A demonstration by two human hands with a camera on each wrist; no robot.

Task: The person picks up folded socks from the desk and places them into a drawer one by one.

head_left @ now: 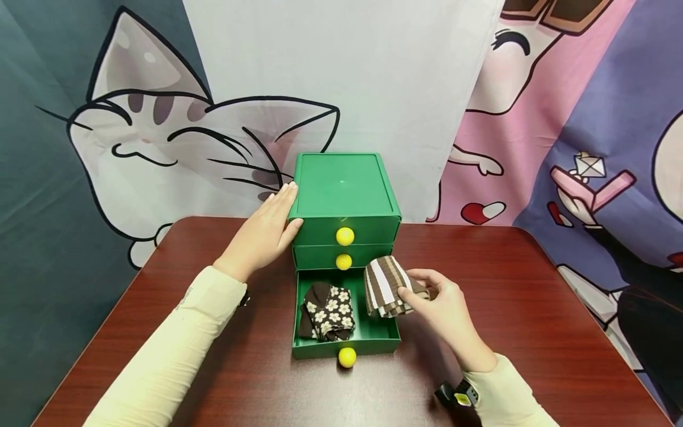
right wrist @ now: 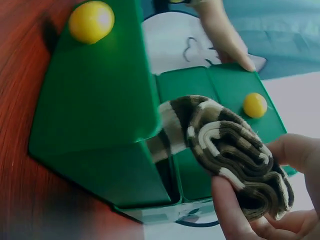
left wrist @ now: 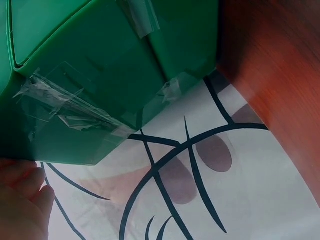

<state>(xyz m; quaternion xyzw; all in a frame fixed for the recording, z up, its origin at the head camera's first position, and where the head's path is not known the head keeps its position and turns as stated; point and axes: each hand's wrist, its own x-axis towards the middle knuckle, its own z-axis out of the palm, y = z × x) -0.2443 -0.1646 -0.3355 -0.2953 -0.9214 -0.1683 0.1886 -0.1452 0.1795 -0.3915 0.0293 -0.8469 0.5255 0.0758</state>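
Observation:
A green three-drawer box (head_left: 341,184) with yellow ball knobs stands on the table, its bottom drawer (head_left: 373,345) pulled out. My left hand (head_left: 265,232) rests straight-fingered against the box's upper left side. My right hand (head_left: 440,311) pinches a rolled pair of brown-and-white striped socks (head_left: 388,286) over the right part of that drawer. In the right wrist view, the folded layers of the roll (right wrist: 235,155) show between thumb and fingers. A dark floral sock bundle (head_left: 329,312) lies in the drawer's left half.
The two upper drawers (head_left: 320,256) are closed. Clear tape (left wrist: 75,105) covers seams on the box's side. The reddish-brown table (head_left: 240,367) extends around the box, and a cartoon cat curtain (head_left: 144,166) hangs behind it.

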